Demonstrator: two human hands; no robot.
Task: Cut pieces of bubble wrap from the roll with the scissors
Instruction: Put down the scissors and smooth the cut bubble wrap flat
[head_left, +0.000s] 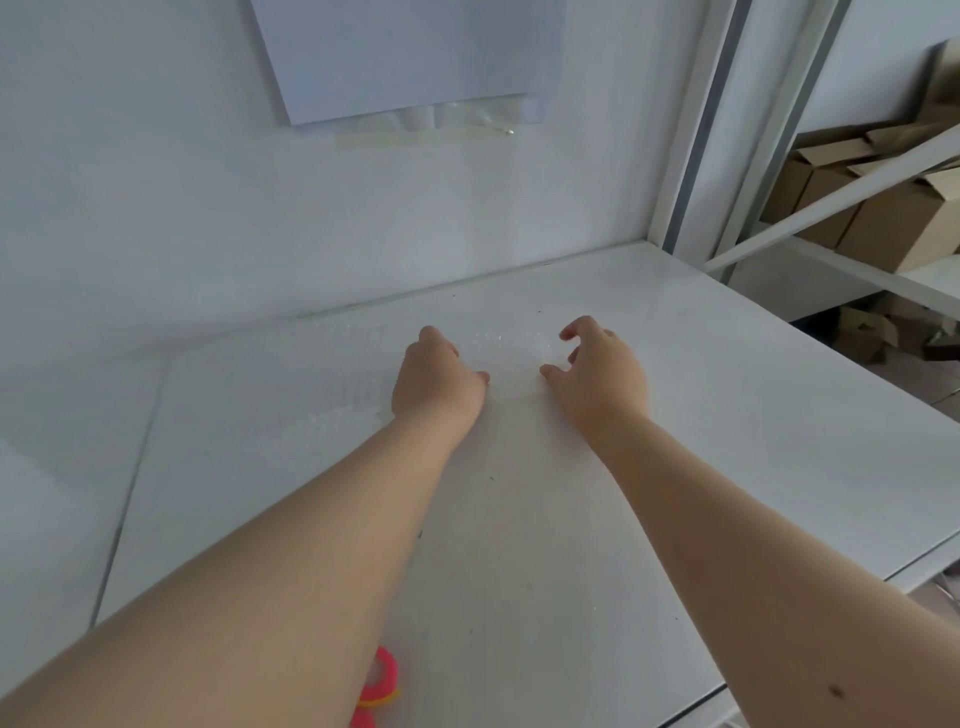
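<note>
A clear sheet of bubble wrap (511, 347) lies flat on the white table (727, 395), near the back wall; it is faint and its edges are hard to trace. My left hand (439, 376) presses on it with fingers curled down. My right hand (602, 371) rests just to the right, fingers bent and apart, touching the sheet. The scissors (379, 680) with red and yellow handles lie at the near edge, partly hidden under my left forearm. No roll is visible.
A white wall rises behind the table, with a pale sheet (410, 57) taped to it. White metal shelving (831, 218) stands at the right, holding several cardboard boxes (893, 228). The table's right edge drops off near my right forearm.
</note>
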